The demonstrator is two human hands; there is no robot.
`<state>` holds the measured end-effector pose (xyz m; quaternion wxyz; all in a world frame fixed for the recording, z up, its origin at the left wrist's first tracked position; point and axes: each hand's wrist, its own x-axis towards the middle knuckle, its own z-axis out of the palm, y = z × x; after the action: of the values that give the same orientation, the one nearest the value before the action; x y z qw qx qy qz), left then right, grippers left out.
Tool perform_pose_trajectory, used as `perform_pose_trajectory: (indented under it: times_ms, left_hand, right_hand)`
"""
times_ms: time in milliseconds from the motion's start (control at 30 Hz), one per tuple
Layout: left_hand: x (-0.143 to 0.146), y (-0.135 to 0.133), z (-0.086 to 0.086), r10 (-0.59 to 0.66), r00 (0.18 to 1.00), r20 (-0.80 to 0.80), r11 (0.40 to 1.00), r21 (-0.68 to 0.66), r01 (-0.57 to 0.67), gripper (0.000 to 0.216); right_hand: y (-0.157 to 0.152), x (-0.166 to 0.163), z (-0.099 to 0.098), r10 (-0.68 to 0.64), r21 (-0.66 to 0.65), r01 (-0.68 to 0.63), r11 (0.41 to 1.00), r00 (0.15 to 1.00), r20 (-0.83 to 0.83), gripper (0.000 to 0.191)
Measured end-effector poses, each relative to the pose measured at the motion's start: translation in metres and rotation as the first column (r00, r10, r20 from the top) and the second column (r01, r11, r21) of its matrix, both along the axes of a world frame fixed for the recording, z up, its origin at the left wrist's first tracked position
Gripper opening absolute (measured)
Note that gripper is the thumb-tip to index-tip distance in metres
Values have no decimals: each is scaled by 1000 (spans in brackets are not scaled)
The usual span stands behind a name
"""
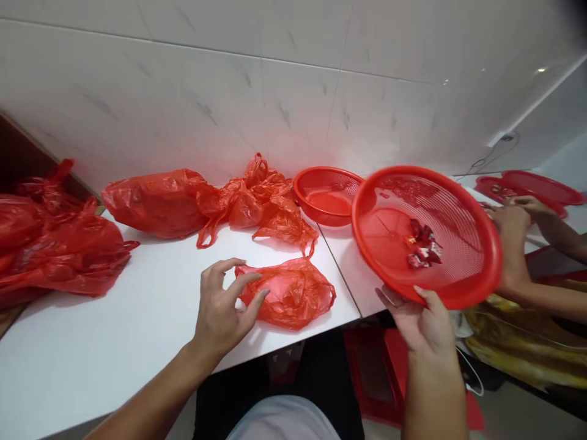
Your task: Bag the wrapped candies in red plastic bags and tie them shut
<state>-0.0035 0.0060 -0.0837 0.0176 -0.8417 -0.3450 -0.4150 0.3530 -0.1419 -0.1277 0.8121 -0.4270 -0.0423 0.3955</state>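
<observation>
right hand (422,324) clamps the lower rim of tilted red basket (458,201) (wrapped sweets (424,245) inside), thumb on top | left hand (224,305) palm down, fingers spread, at small red bag (288,293) left of basket | white table (114,330) beneath, left of basket | tiled wall (275,91) behind basket

Glossy plastic basket (458,208), crinkled plastic bag (288,293)
</observation>
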Motion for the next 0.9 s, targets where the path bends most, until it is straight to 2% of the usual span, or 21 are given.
perform_pose_trajectory:
  times_ms: [100, 200, 300, 400, 467, 567, 700, 800, 900]
  left_hand:
    - [-8, 3, -13, 75, 997, -24, 986, -145, -77, 27]
    - [-12, 6, -27, 95, 993, -66, 951, -289, -110, 33]
    - [-13, 7, -35, 117, 991, -69, 907, -399, -135, 36]
    - [-12, 10, -37, 165, 986, -29, 847, -508, -157, 32]
    - [-13, 13, -37, 210, 977, 27, 803, -575, -157, 26]
    - [-18, 18, -40, 285, 946, 155, 762, -635, -126, 22]
    - [-26, 23, -39, 307, 901, 306, 699, -715, 4, 39]
    - [-26, 26, -35, 279, 873, 399, 619, -771, 154, 59]
    - [-19, 28, -31, 283, 839, 465, 580, -780, 236, 73]
  right_hand:
    - [13, -29, 23, 203, 21, -203, 979, 979, 23, 24]
    - [32, -46, 33, 419, -18, -419, 908, 907, 52, 29]
    - [53, -61, 27, 590, -46, -588, 807, 805, 61, 35]
    - [74, -80, 15, 707, -25, -707, 707, 706, 47, 34]
    - [85, -92, 9, 734, -4, -735, 678, 677, 51, 34]
    - [97, -99, 5, 703, -31, -706, 708, 698, 138, 34]
    - [102, -89, 3, 549, -160, -533, 831, 736, 396, 29]
    - [105, -81, -3, 412, -242, -336, 910, 665, 623, 26]
    - [109, -79, -15, 307, -243, -188, 952, 570, 762, 29]
